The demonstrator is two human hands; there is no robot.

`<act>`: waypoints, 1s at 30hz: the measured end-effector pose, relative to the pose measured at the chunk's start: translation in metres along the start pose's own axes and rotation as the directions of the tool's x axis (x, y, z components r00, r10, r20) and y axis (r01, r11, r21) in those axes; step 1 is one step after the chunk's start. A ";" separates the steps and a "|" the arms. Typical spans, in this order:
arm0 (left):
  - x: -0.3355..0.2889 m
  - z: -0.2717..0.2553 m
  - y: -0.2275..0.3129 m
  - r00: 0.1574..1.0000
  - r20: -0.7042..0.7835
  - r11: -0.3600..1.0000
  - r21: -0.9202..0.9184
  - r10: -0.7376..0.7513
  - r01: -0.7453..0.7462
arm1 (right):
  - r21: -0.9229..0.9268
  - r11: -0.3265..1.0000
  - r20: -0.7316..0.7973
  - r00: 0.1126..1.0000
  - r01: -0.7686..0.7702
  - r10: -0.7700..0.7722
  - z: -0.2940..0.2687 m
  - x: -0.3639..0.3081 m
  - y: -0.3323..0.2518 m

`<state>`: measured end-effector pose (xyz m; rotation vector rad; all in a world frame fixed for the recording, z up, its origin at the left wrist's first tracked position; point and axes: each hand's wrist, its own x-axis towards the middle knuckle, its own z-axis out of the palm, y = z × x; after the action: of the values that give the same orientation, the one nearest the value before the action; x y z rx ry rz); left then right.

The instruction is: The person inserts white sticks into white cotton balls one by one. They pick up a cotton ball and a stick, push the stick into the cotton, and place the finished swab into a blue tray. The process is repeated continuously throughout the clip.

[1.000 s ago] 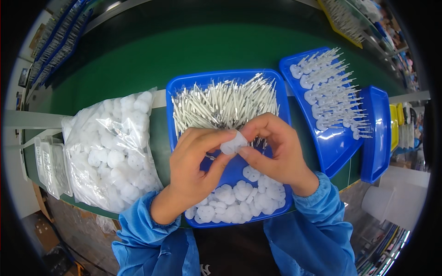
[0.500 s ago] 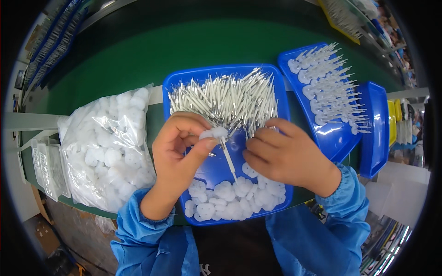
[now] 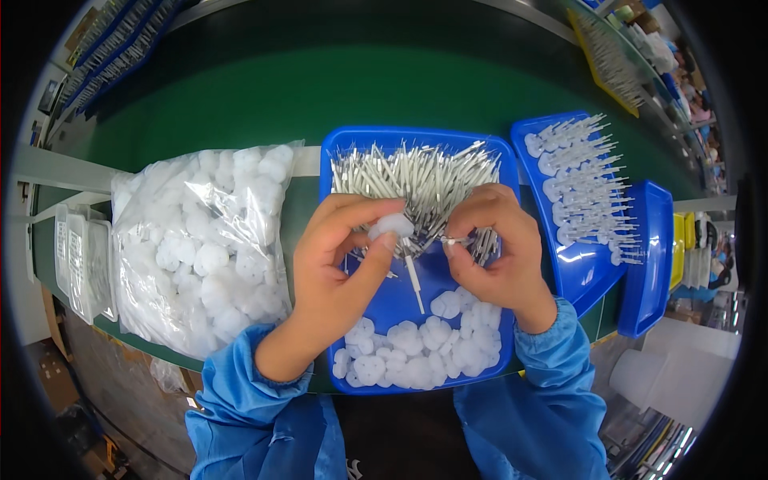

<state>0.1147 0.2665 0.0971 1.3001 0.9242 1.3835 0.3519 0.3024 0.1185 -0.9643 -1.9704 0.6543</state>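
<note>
A translucent white plastic disc with lobed edges (image 3: 392,225) is pinched between the thumb and fingers of my left hand (image 3: 336,260). From it a thin white rod (image 3: 414,284) slants down over the blue tray (image 3: 326,172). Thumb and forefinger of my right hand (image 3: 508,248) close on a small thin rod (image 3: 454,240), mostly hidden by the fingertips. Behind both hands, a dense pile of white rods with dark metal tips (image 3: 416,172) fills the tray's far part. Loose white discs (image 3: 424,348) lie along its near side.
A clear bag of white discs (image 3: 200,248) stands left of the tray, beside clear plastic boxes (image 3: 84,260). At right, a second blue tray (image 3: 588,276) bears rows of discs with rods (image 3: 592,188), next to another blue tray (image 3: 648,264). The table (image 3: 320,88) is green.
My right hand has turned and lifted from the rod pile, with a small rod now showing at its fingertips. The left hand keeps the disc and rod. The whole view has shifted slightly.
</note>
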 end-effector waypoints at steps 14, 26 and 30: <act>-0.002 0.005 -0.004 0.999 0.037 0.991 0.131 0.001 -0.005 | 0.132 0.989 -0.048 0.996 -0.068 0.075 0.013 -0.008 -0.012; -0.001 0.008 -0.001 0.999 -0.029 0.979 0.203 0.036 -0.029 | 0.106 0.981 -0.004 0.986 -0.163 0.164 0.007 -0.016 -0.016; -0.001 0.006 0.001 0.998 -0.020 0.964 0.262 0.059 -0.052 | 0.111 0.971 -0.038 0.975 -0.213 0.218 0.011 -0.019 -0.013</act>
<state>0.1206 0.2647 0.0983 1.5173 1.1269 1.3585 0.3450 0.2786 0.1136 -1.1273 -1.7834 0.8395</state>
